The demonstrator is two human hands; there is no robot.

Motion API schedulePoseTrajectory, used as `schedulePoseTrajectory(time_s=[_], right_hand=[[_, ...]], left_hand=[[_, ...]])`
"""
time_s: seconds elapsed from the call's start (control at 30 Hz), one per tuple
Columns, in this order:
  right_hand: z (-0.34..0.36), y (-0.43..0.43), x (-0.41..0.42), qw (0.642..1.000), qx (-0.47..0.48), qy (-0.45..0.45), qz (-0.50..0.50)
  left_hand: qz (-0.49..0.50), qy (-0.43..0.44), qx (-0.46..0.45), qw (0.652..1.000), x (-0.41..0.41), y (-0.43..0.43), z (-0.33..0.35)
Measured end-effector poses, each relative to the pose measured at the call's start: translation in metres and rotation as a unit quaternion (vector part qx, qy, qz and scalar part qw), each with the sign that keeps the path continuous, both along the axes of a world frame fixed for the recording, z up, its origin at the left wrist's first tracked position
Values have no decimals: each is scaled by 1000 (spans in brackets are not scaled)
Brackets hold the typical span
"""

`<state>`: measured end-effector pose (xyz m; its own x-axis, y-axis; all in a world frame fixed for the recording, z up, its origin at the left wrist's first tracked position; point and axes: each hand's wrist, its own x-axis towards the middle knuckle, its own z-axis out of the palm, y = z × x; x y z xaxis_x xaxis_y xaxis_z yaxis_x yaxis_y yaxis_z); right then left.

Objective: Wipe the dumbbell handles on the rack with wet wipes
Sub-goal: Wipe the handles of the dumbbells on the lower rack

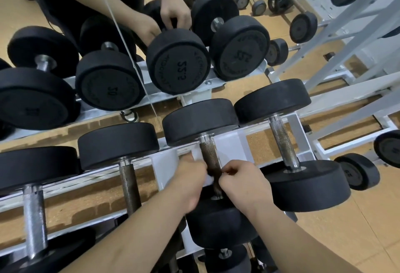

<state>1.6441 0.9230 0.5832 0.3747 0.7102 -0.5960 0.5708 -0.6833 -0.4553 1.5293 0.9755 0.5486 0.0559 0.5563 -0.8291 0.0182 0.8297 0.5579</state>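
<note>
Where rack (164, 164) stands, floor (86, 203) looks cork-like.

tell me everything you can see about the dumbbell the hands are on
The dumbbell has two round black heads, rubber by the look, joined by a dark knurled metal handle with bright collars. It lies across the white rack, one head far, one near. The left hand holds a white wipe against the handle's near half, and the right hand pinches the handle from the other side.
</note>
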Motion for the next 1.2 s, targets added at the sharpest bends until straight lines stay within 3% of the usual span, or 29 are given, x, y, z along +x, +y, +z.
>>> schedulePoseTrajectory(time_s=[0.07, 0.23, 0.4, 0.57, 0.63, 0.7, 0.77, 0.9, 1.07, 1.2], right_hand=[[1, 1, 0, 1000, -4, -1, 3], [0, 0, 0, 1000, -3, 5, 3], [1, 1, 1, 1000, -3, 7, -2], [2, 1, -1, 1000, -5, 8, 1], [2, 2, -1, 1000, -7, 6, 1], [2, 2, 0, 1000, -10, 5, 4], [3, 1, 0, 1000, -10, 9, 6], [4, 0, 1, 1000, -4, 23, -2], [2, 1, 3, 1000, 10, 23, 3], [2, 1, 3, 999, 20, 26, -1]], left_hand=[[-48, -6, -27, 998, -2, -17, 2], [65, -17, 6, 998, -5, 23, -1], [-79, 27, -23, 996, 4, -18, -7], [33, 58, 10, 998, 11, 21, -3], [-8, 78, 39, 996, 20, 2, 10], [-41, 45, 38, 997, 23, -31, 27], [-26, 14, 12, 1000, 22, -36, 30], [38, 79, 6, 996, 20, 17, 8], [-54, 68, 33, 996, 25, -30, 10], [5, 79, -6, 997, 20, -1, 0]])
